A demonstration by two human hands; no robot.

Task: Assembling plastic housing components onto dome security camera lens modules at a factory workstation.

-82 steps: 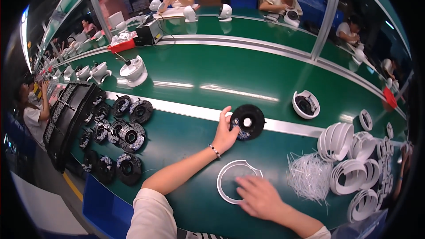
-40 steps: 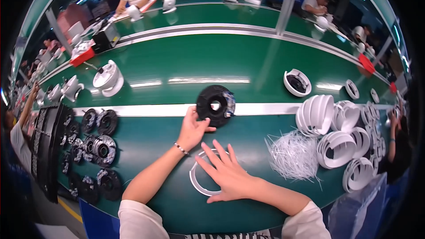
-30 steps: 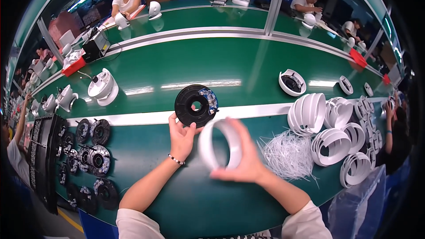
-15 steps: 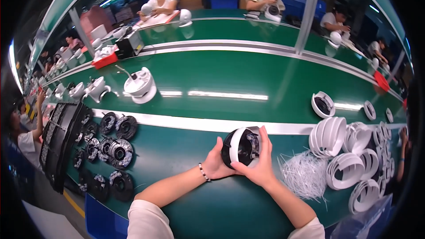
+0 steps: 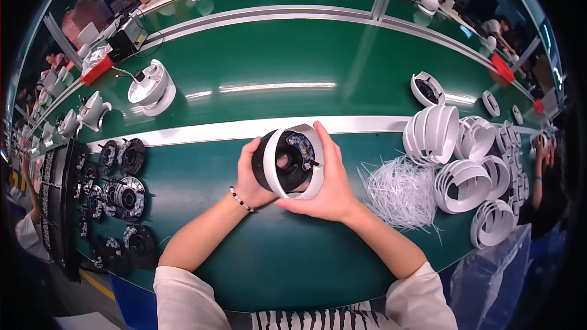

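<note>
- While a black disc (image 5: 296, 175) is gripped from its left side by the left hand (image 5: 252, 181), a white ring (image 5: 270, 162) is gripped from the right by the right hand (image 5: 333, 186).
- Both pieces are held together over the table (image 5: 275, 256), tilted, with the ring set around the disc; whether they are fully joined cannot be told.
- Part of the disc's black edge is left showing on the left of the ring, and a small circuit board (image 5: 301, 148) is seen inside.
- A beaded bracelet (image 5: 241, 200) is worn on the left wrist.
- To the left, more black discs (image 5: 129, 198) are laid out beside a long black tray (image 5: 58, 201).
- To the right, a heap of thin white strips (image 5: 398, 195) is placed just beside stacked white rings (image 5: 431, 134).
- Farther back, a white bowl-shaped part (image 5: 422, 91) is set on the right and a white casing (image 5: 153, 88) on the left.
</note>
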